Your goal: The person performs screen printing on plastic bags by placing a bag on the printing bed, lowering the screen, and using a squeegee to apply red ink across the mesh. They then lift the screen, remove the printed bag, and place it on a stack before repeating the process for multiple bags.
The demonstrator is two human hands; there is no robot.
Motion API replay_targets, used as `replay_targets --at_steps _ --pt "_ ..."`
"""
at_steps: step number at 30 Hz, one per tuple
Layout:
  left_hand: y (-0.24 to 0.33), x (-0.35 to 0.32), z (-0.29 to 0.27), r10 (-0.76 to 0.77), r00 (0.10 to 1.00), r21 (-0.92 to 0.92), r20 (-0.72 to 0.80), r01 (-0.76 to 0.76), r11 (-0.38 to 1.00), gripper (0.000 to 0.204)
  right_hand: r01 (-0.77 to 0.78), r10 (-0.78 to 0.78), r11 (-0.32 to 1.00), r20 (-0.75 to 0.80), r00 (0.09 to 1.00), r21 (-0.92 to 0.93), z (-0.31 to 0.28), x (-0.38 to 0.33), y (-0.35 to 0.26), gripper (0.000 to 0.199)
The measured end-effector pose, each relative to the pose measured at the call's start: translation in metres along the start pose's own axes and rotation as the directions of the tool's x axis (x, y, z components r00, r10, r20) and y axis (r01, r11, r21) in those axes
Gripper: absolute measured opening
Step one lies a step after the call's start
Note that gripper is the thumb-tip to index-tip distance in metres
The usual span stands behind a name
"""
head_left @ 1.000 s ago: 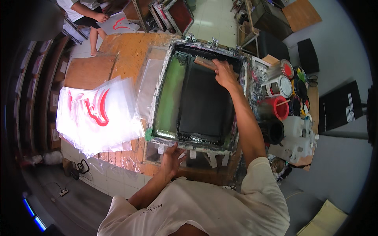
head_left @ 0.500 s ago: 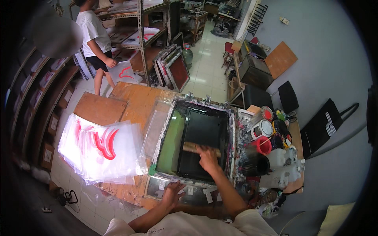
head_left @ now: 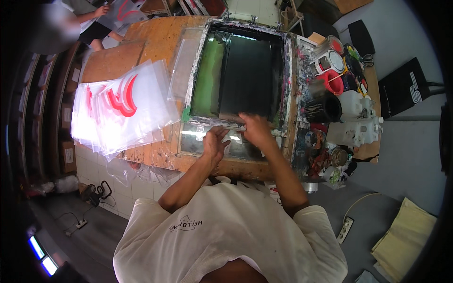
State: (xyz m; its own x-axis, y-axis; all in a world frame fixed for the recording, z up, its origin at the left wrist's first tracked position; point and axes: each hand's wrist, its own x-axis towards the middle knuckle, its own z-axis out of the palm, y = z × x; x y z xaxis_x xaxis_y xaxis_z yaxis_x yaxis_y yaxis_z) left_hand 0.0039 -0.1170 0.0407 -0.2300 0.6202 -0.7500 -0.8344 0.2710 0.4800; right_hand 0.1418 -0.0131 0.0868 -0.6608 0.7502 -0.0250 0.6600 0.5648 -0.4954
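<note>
A screen-printing frame point(head_left: 189, 89) lies on the wooden table in front of me, with green mesh at its left and dark ink over its middle. My right hand point(head_left: 256, 129) is closed on a wooden-handled squeegee point(head_left: 230, 117) at the near end of the mesh. Much of the squeegee is hidden under the fingers. My left hand point(head_left: 216, 145) rests by the near edge of the frame, fingers stretched out and holding nothing. Left of the frame lies a loose stack of clear plastic sheets point(head_left: 151, 101) printed with red shapes.
Ink cans point(head_left: 329, 62), a red tub point(head_left: 334, 84) and white plastic jugs point(head_left: 353, 106) crowd the right side. Metal clamps point(head_left: 254, 19) line the frame's far edge. Another person's hand point(head_left: 101, 11) holds a printed sheet at the far left. Shelves point(head_left: 47, 104) stand along the left.
My right hand has drawn the squeegee toward me, from mid-screen to the near end. The view has tilted down, so the table sits higher in the picture. My left hand remains at the near edge.
</note>
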Motion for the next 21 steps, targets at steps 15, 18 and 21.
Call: replay_targets --at_steps 15,18,21 --pt "-0.004 -0.001 -0.005 0.016 0.996 -0.037 -0.086 -0.019 0.999 0.013 -0.005 -0.073 0.954 -0.248 0.966 -0.299 0.022 0.122 0.058 0.042" --pt "-0.004 -0.001 -0.005 0.006 0.996 -0.034 -0.087 -0.009 0.999 0.016 -0.054 -0.055 0.940 -0.307 0.950 -0.336 0.011 0.192 0.097 0.058" --pt "-0.005 0.000 -0.005 -0.014 0.996 -0.061 -0.092 0.009 0.998 0.016 -0.055 -0.070 0.930 -0.321 0.944 -0.364 -0.003 0.252 0.133 0.056"
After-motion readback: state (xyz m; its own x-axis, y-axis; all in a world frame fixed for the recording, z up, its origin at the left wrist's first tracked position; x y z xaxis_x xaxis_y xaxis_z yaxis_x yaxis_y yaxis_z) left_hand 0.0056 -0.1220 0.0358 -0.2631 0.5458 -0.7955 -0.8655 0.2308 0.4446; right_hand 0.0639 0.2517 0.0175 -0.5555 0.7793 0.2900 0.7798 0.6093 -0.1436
